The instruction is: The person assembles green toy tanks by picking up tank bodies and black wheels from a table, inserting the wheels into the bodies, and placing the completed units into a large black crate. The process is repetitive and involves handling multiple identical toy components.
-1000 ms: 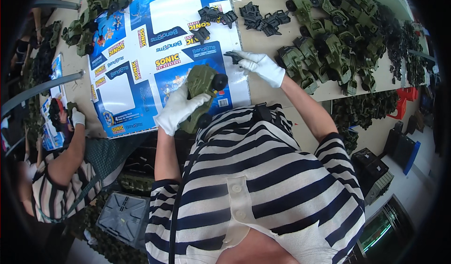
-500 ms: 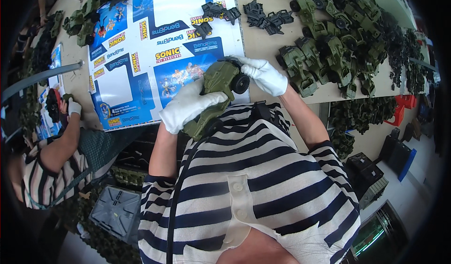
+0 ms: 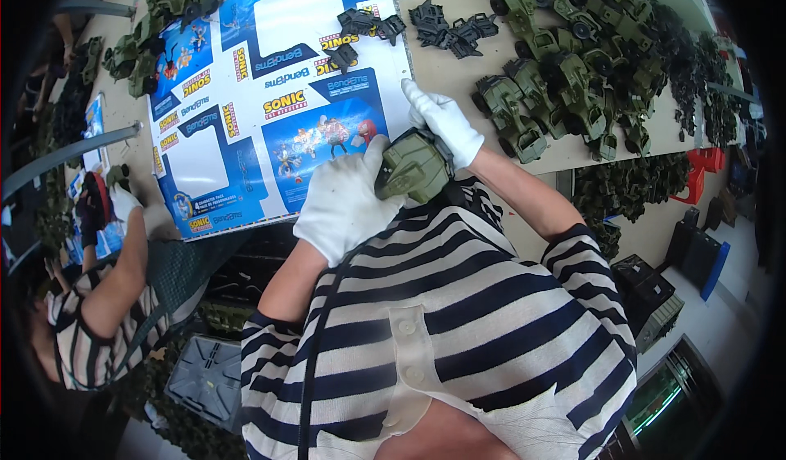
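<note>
In my white-gloved left hand (image 3: 348, 202) I grip an olive-green toy vehicle (image 3: 415, 169), close in front of my striped top. The fingers lie over its left side, and its wheels are mostly hidden. My right hand (image 3: 449, 128), also gloved, is against the vehicle's far right side. Its thumb sticks up while the other fingers are curled; what they hold, if anything, is hidden. Under and beyond my hands lies a printed blue-and-white sheet (image 3: 225, 153). Small black plastic parts (image 3: 370, 24) rest on the sheet's upper right.
More black parts (image 3: 452, 30) lie on the table right of the sheet. Many green toy vehicles (image 3: 565, 92) are heaped at the right, with others (image 3: 135, 63) at the far left. A co-worker (image 3: 110, 296) sits at left. A grey crate (image 3: 205, 378) stands below the table.
The toy vehicle has turned and moved right, hiding the wheel seen before. My left hand has shifted right with it; my right hand's thumb now points up instead of reaching across the vehicle's end.
</note>
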A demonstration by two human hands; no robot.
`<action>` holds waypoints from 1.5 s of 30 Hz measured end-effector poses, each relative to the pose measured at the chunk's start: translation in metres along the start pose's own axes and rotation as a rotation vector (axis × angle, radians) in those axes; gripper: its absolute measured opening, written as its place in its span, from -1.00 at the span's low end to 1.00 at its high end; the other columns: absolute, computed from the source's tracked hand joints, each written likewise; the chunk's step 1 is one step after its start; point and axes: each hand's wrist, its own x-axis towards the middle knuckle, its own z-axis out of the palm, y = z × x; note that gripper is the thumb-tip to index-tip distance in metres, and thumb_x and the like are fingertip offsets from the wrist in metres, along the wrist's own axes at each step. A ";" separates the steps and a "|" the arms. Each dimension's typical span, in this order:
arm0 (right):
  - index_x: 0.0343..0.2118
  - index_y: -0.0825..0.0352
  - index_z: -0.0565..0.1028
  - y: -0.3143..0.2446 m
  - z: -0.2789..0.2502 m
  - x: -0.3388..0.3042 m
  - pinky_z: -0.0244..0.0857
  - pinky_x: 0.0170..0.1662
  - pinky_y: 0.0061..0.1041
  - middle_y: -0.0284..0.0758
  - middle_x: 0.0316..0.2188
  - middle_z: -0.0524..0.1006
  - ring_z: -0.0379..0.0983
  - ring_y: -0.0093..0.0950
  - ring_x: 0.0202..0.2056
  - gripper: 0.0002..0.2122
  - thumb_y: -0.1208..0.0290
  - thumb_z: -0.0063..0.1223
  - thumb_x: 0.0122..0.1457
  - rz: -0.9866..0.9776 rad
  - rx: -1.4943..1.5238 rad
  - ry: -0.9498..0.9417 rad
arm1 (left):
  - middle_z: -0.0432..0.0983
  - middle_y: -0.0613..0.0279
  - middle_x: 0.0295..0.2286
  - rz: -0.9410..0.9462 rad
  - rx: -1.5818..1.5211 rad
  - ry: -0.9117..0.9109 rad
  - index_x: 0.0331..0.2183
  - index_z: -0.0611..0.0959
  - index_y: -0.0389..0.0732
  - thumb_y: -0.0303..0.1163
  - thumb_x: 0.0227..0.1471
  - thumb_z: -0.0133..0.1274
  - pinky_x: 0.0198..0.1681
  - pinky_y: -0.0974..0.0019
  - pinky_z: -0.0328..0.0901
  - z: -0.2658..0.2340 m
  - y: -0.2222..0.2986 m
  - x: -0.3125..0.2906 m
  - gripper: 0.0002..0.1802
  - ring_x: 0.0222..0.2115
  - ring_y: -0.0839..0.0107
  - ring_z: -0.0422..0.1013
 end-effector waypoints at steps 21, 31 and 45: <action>-0.37 0.41 0.62 -0.001 0.005 -0.069 0.34 -0.21 -0.60 -0.33 -0.44 0.60 0.47 -0.61 -0.40 -0.50 -0.03 -0.05 0.31 -0.036 0.311 -0.086 | 0.47 0.10 -0.41 0.206 0.135 0.123 0.11 0.37 -0.36 -0.40 -0.27 0.18 -0.26 0.16 0.25 0.009 0.016 -0.020 -0.19 -0.42 0.17 0.43; -0.30 0.46 0.60 0.002 0.012 -0.088 0.33 -0.18 -0.64 -0.38 -0.39 0.59 0.45 -0.69 -0.33 -0.52 0.01 -0.04 0.32 -0.033 0.517 -0.059 | 0.46 0.09 -0.39 0.192 0.232 0.115 0.17 0.32 -0.28 -0.34 -0.37 0.34 -0.17 0.14 0.20 0.008 0.029 -0.021 -0.01 -0.35 0.13 0.43; -0.28 0.35 0.60 -0.012 -0.140 -0.050 0.44 -0.15 -0.40 -0.26 -0.35 0.62 0.55 -0.43 -0.32 -0.59 -0.01 0.10 0.22 -0.106 0.591 0.481 | 0.23 -0.28 0.15 0.061 -0.095 0.350 0.26 0.15 -0.33 -0.04 -0.35 0.45 0.20 -0.03 0.13 0.009 -0.045 0.015 0.25 0.17 -0.11 0.23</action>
